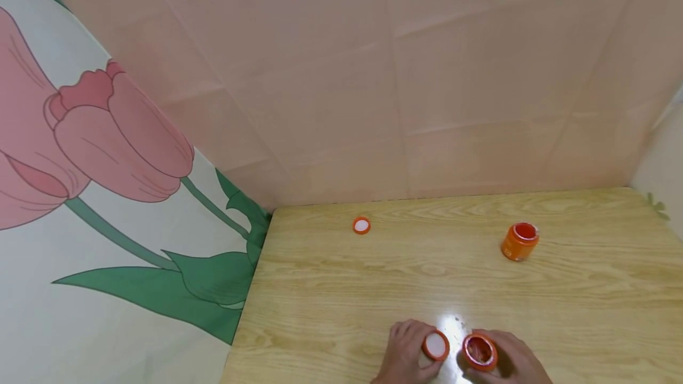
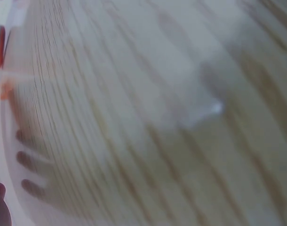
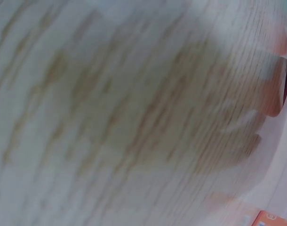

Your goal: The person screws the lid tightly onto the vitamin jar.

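At the front of the table, my left hand (image 1: 404, 351) pinches an orange-rimmed lid (image 1: 436, 345) by its edge, with the white inside facing up. Close to its right, my right hand (image 1: 516, 355) grips an orange jar (image 1: 479, 352) whose uncovered mouth points toward the head camera. A narrow gap separates lid and jar. In the left wrist view, only part of the left hand's fingers (image 2: 0, 207) shows at the lower left edge. The right wrist view catches just a strip of orange at its right edge.
Farther back on the wooden table (image 1: 320, 289), a second orange jar (image 1: 520, 242) stands uncovered at the right. Another orange-rimmed lid (image 1: 361, 226) lies white side up near the back edge. Behind rises a beige cloth (image 1: 395, 76), and a tulip-printed panel (image 1: 123, 135) borders the left.
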The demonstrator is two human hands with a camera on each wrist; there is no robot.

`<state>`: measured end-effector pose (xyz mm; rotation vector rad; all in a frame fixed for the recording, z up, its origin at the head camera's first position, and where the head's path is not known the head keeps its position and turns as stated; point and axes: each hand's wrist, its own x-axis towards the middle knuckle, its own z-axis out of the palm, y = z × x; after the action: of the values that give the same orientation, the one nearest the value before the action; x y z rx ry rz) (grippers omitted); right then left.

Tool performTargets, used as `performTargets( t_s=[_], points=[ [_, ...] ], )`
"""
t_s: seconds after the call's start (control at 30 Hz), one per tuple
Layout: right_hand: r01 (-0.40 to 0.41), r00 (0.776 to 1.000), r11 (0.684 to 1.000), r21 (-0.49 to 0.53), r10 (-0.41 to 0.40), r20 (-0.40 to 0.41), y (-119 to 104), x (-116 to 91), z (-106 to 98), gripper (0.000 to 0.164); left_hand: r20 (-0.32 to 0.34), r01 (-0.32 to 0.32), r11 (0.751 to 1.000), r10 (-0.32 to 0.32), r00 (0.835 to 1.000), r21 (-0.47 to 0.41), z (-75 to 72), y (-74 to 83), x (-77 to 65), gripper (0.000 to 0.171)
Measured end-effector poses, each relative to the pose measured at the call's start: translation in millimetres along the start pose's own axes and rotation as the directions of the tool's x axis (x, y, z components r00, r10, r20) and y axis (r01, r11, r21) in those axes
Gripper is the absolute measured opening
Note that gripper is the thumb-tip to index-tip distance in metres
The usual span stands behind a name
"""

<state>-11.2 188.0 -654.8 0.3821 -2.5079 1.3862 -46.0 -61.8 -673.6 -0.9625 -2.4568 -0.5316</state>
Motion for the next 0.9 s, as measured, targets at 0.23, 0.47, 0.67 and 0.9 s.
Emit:
performTargets(
  t_s=[0.23, 0.47, 0.67, 0.9],
  points=[
    [-0.040, 0.999, 0.999, -0.033, 0.041, 0.022, -1, -1, -1, 0.067, -0.009, 0.007, 1.000, -0.007, 1.000, -0.003, -3.7, 1.9, 2.2, 0.063],
    [-0.008, 1.000, 1.000, -0.018, 0.008, 0.028, -2, 0, -1, 0.066, -0.058, -0.005, 1.000, 0.003, 0.998, -0.030, -7.2, 1.9, 5.7, 0.061],
    [0.050, 0.999, 0.999, 0.002, -0.051, 0.014, 1, 1, 0, 0.068, -0.082, -0.010, 0.999, 0.007, 0.997, -0.044, -11.5, 2.9, 9.0, 0.066],
    [0.011, 0.999, 1.000, -0.024, -0.010, 0.035, -1, 0, 0, 0.068, -0.109, -0.041, 0.998, 0.036, 0.993, -0.040, -19.4, 4.2, 15.2, 0.063]
  ],
)
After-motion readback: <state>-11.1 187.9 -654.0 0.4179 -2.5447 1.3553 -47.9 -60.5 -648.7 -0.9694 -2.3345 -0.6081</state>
